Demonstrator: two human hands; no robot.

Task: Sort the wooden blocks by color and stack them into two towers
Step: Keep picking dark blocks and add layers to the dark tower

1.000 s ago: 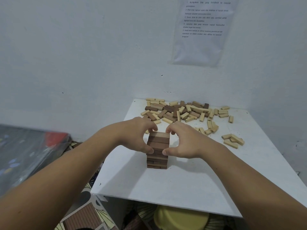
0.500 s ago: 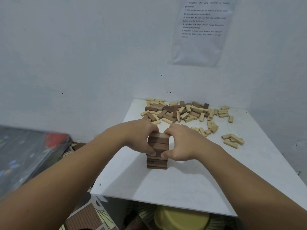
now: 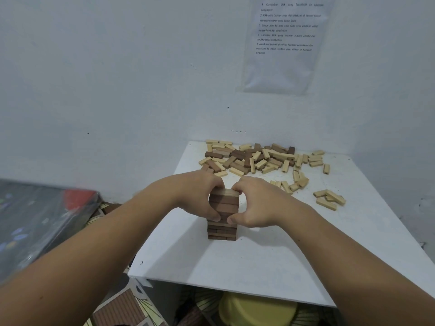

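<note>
A tower of dark brown wooden blocks (image 3: 222, 208) stands in the middle of the white table (image 3: 270, 255). My left hand (image 3: 200, 196) grips its upper part from the left, fingers curled over the top and thumb on the front. From the right, my right hand (image 3: 256, 203) grips it the same way. At the back of the table lies a pile of mixed light and dark loose blocks (image 3: 256, 158). A few light blocks (image 3: 329, 200) lie apart on the right.
The table stands in a corner of white walls, with a printed sheet (image 3: 286, 43) taped above it. A dark plastic-covered object (image 3: 35, 220) lies to the left. Below the table's front edge sits something yellow (image 3: 259, 311).
Both hands have closed in a little tighter round the top of the dark tower, thumbs nearer each other. The tower and loose blocks stay where they were.
</note>
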